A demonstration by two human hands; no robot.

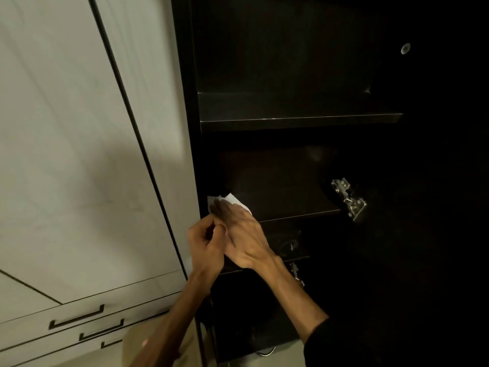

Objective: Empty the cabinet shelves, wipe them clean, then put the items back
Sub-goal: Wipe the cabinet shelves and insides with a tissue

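A dark cabinet (291,75) stands open with bare shelves. On the left end of the middle shelf (291,202) lies a white cloth or paper wipe (232,199). My right hand (243,234) lies flat on the wipe, fingers stretched out, pressing it to the shelf near the left wall. My left hand (205,247) is just below and left of it, at the shelf's front edge, fingers curled; a bit of white shows between them, so it seems to pinch the wipe's near edge. The upper shelf (299,119) holds nothing.
Metal hinges (348,198) sit on the cabinet's right side. A lower shelf edge (291,258) is below the hands. Pale cupboard doors (79,154) and drawers with dark handles (76,320) fill the left. A tan object (158,348) lies low by my left forearm.
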